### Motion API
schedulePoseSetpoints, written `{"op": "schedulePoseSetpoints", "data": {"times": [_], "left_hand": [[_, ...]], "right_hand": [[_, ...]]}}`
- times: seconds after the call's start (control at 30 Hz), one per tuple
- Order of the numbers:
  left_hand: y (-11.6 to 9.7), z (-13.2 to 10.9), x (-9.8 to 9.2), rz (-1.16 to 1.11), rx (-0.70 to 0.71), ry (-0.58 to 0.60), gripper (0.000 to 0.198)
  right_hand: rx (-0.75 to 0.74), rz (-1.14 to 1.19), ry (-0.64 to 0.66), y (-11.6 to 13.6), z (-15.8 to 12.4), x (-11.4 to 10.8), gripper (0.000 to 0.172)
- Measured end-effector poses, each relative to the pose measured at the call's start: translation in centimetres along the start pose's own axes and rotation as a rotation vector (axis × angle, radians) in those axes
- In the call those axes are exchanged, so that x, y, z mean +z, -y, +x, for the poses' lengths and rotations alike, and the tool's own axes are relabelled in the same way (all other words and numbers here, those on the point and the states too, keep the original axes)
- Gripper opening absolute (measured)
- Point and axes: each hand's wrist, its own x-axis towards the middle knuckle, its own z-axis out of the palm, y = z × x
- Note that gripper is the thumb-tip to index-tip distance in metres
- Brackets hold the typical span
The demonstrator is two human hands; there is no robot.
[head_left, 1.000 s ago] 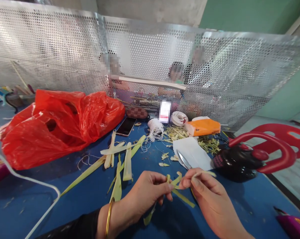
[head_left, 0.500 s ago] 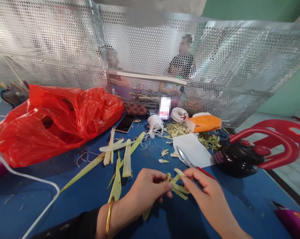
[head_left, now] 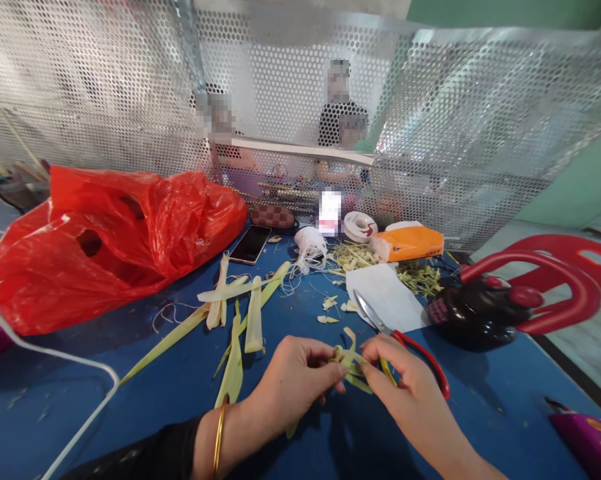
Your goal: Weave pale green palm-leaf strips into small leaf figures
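Note:
My left hand (head_left: pixel 300 373), with a gold bangle at the wrist, pinches a small folded bundle of pale green corn husk strips (head_left: pixel 353 369) between thumb and fingers. From the right, my right hand (head_left: pixel 405 387) grips one of the strips between thumb and forefinger. A loose strip end curls upward between the hands. Just beyond my right hand lie scissors (head_left: pixel 375 317) with red and yellow handles, their blades on a white paper sheet (head_left: pixel 388 293). To the left of my left hand, several flat husk pieces (head_left: pixel 254 317) are spread on the blue table (head_left: pixel 180 380).
A red plastic bag (head_left: pixel 120 233) fills the left back. Along the back are a phone (head_left: pixel 250 244), white thread (head_left: pixel 310 247), a ribbon roll (head_left: pixel 359 227) and an orange packet (head_left: pixel 415 242). A black pot (head_left: pixel 475 317) with a red handle stands right. People sit behind the perforated screen (head_left: pixel 280 80).
My right hand has shifted slightly left and down along the strips, exposing more of the scissors' handles. The upright strip end now stands higher. A person behind the screen has moved left.

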Motion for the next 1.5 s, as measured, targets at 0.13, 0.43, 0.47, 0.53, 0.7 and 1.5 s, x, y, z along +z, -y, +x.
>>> {"op": "schedulePoseSetpoints", "data": {"times": [0.13,0.43,0.47,0.53,0.7,1.5], "left_hand": [[0.4,-0.1,0.1,0.053,0.037,0.018,0.021],[1.0,0.0,0.4,0.070,0.045,0.042,0.021],[1.0,-0.1,0.4,0.080,0.049,0.042,0.021],[1.1,-0.2,0.5,0.122,0.072,0.039,0.021],[1.6,-0.4,0.6,0.264,0.148,0.022,0.018],[1.1,-1.2,0.8,0.462,0.139,0.236,0.015]], "right_hand": [[0.003,0.039,0.007,0.3,-0.1,0.4,0.020],[-0.169,-0.099,-0.119,-0.5,-0.4,1.2,0.005],[-0.223,-0.120,-0.134,-0.6,-0.4,1.2,0.012],[-0.337,-0.165,-0.139,-0.6,-0.4,1.2,0.020],[-0.418,-0.268,-0.088,-0.1,-0.4,1.3,0.009],[0.152,0.434,0.067,0.8,0.4,1.5,0.023]]}}
